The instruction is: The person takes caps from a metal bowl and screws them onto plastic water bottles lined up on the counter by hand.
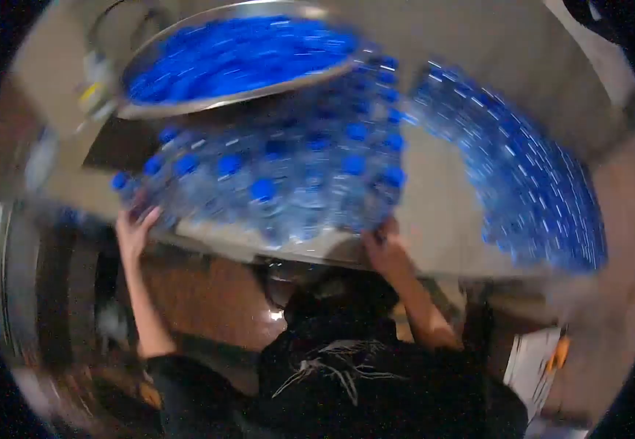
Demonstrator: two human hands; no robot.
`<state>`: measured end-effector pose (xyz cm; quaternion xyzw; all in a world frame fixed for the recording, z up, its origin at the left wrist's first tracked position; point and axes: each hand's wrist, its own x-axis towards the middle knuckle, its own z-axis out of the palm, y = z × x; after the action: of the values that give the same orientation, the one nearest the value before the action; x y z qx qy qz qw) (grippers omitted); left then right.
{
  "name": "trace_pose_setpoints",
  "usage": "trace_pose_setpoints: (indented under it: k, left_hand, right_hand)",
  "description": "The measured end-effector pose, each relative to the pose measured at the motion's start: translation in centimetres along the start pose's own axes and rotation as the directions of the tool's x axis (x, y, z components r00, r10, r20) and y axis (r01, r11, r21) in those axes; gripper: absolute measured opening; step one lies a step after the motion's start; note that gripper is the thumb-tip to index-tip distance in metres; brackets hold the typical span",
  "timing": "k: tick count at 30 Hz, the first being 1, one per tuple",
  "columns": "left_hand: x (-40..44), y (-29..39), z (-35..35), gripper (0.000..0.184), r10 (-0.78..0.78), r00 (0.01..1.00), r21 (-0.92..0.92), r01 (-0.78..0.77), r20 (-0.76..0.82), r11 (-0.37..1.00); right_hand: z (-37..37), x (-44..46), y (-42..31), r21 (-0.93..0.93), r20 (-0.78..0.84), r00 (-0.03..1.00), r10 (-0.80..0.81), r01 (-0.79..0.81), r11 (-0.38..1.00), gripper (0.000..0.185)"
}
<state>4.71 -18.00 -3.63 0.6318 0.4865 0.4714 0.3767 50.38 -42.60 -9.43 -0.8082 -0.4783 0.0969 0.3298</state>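
Many clear plastic bottles with blue caps [262,189] stand grouped on the table, blurred by motion. At the left edge of this group my left hand [137,223] has its fingers apart, touching or very near the outer bottles. My right hand [384,241] is at the group's lower right corner, against the bottles there; its fingertips are partly hidden and blurred. Behind the bottles, a wide metal bowl [218,102] holds a heap of loose blue caps [244,55].
A second large group of blue-capped bottles [522,168] curves along the table's right side. The table edge [310,257] runs in front of my body. At the upper left lies a blurred item with a yellow part [92,94]. A white board [533,366] is at the lower right.
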Motion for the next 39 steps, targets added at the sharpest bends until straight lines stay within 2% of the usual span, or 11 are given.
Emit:
trace_pose_setpoints:
  k: [5, 7, 9, 13, 14, 21, 22, 28, 33, 36, 39]
  left_hand:
    - [3.8, -3.4, -1.6, 0.052, -0.117, 0.987, 0.157, 0.100, 0.107, 0.983]
    - [4.9, -4.3, -2.1, 0.057, -0.351, 0.924, 0.222, 0.314, 0.151, 0.923]
    - [4.7, -5.8, -2.1, 0.064, -0.153, 0.964, 0.156, 0.121, 0.218, 0.980]
    - [2.7, -6.6, -2.0, 0.075, -0.025, 0.974, -0.034, 0.034, 0.227, 0.999]
    - [1.8, -7.4, -2.7, 0.072, -0.222, 0.970, -0.045, 0.227, 0.097, 0.973]
    - [-15.0, -1.8, 0.4, 0.028, -0.065, 0.973, 0.012, 0.070, -0.221, 0.998]
    - [-17.8, 2.1, 4.1, 0.018, 0.041, 0.983, 0.242, 0.003, -0.176, 0.970]
    - [-23.1, 13.0, 23.4, 0.044, -0.318, 0.841, -0.183, 0.430, 0.437, 0.884]
    - [-15.9, 22.5, 36.0, 0.055, 0.016, 0.713, 0.118, -0.138, 0.701, 0.983]
    - [-13.0, 27.2, 41.7, 0.065, 0.386, 0.899, -0.104, -0.372, 0.206, 0.922]
    - [-12.4, 30.3, 43.5, 0.067, 0.366, 0.899, -0.147, -0.339, 0.239, 0.929]
  right_hand:
    - [-0.6, 1.9, 4.0, 0.140, -0.111, 0.962, -0.250, 0.264, 0.954, 0.038]
    - [-5.6, 5.6, 4.8, 0.223, -0.096, 0.988, -0.123, 0.141, 0.965, 0.032]
    - [-10.6, 12.9, 5.0, 0.000, -0.176, 0.976, 0.126, -0.128, 0.992, 0.028]
    - [-13.4, 25.3, 6.4, -0.394, -0.560, 0.670, -0.488, 0.303, 0.868, 0.051]
    - [-14.7, 27.9, 5.3, -0.378, -0.494, 0.708, -0.505, 0.349, 0.858, 0.057]
    - [-16.2, 42.1, 3.3, -0.470, -0.033, 0.979, -0.202, 0.163, 0.868, 0.052]
    - [-15.9, 42.4, 4.0, -0.493, -0.082, 0.949, -0.303, 0.226, 0.840, 0.049]
    - [-18.5, 37.9, 4.1, -0.457, -0.118, 0.907, -0.404, 0.311, 0.833, 0.042]
    - [-27.6, 28.4, -1.9, -0.382, -0.194, 0.910, -0.366, 0.273, 0.883, 0.048]
    - [-31.5, 23.1, -5.1, -0.332, -0.141, 0.926, -0.350, 0.289, 0.898, 0.044]
    - [-33.2, 18.3, -6.3, -0.186, -0.064, 0.934, -0.352, 0.335, 0.924, 0.038]
